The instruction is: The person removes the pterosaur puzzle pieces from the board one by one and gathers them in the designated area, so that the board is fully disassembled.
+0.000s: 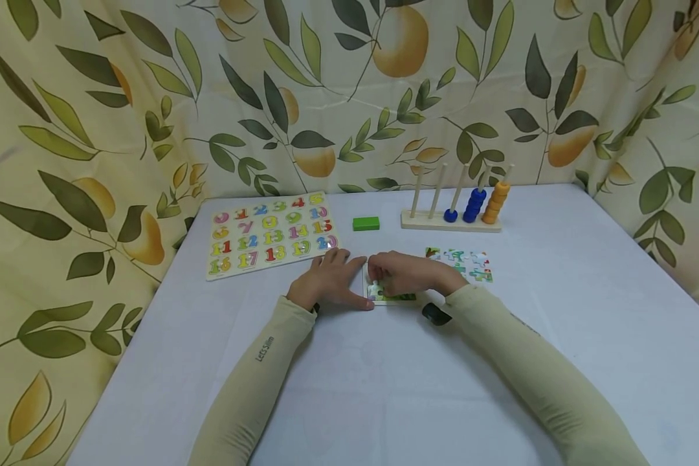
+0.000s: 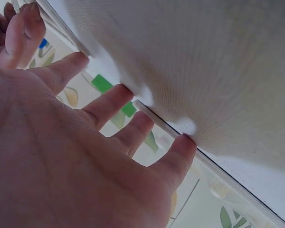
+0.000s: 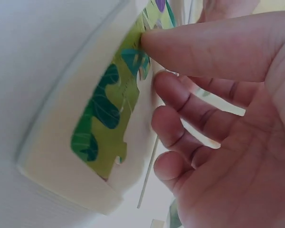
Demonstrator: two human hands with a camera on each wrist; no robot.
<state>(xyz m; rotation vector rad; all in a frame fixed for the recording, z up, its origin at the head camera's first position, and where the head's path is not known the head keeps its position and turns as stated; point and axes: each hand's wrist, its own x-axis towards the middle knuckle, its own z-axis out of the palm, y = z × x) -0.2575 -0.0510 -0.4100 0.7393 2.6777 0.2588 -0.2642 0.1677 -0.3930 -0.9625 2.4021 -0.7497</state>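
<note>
A small jigsaw board [image 1: 370, 302] with a pale frame and a partly filled green picture lies between the two hands. My left hand [image 1: 334, 281] is spread flat beside it, its thumb at the board's near left corner and its fingertips by the number board. Over the jigsaw board is my right hand [image 1: 404, 272]; its straight thumb [image 3: 209, 47] presses on a green row of joined puzzle pieces [image 3: 111, 99]. The other fingers bend loosely, the index finger mostly hidden behind the thumb. Loose puzzle pieces [image 1: 477, 262] lie just beyond the right wrist.
A number puzzle board [image 1: 262, 261] lies at the back left. Behind the hands is a green block [image 1: 366, 224]. A wooden peg stand [image 1: 419, 223] with blue and orange beads stands at the back right, before a patterned curtain [image 1: 349, 116].
</note>
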